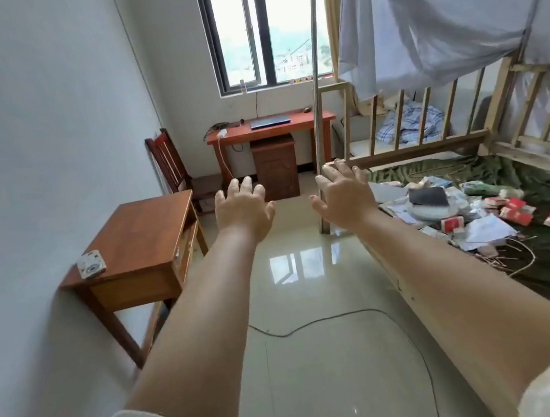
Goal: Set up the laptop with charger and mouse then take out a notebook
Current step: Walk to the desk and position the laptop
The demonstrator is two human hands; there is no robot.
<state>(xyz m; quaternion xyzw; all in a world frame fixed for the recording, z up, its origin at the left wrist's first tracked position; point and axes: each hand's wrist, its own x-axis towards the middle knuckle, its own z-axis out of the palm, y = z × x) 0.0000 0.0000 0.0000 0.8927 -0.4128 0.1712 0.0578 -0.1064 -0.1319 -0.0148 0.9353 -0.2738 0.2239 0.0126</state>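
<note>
A closed dark laptop [270, 121] lies on the red-brown desk [312, 122] under the window, far across the room. A small mouse [307, 110] sits on the desk to its right. At the desk's left end lie a white charger block [223, 132] and dark cables [219, 125], with a white cord hanging down. My left hand [242, 208] and my right hand [344, 197] are stretched out in front of me, palms down, fingers spread, holding nothing, well short of the desk. No notebook is visible.
A wooden side table [140, 244] with a small white box [91, 263] stands against the left wall, a wooden chair [172, 165] behind it. A drawer cabinet [275, 167] sits under the desk. A cluttered bed [473, 213] lies to the right. A black cable [314, 324] crosses the tiled floor.
</note>
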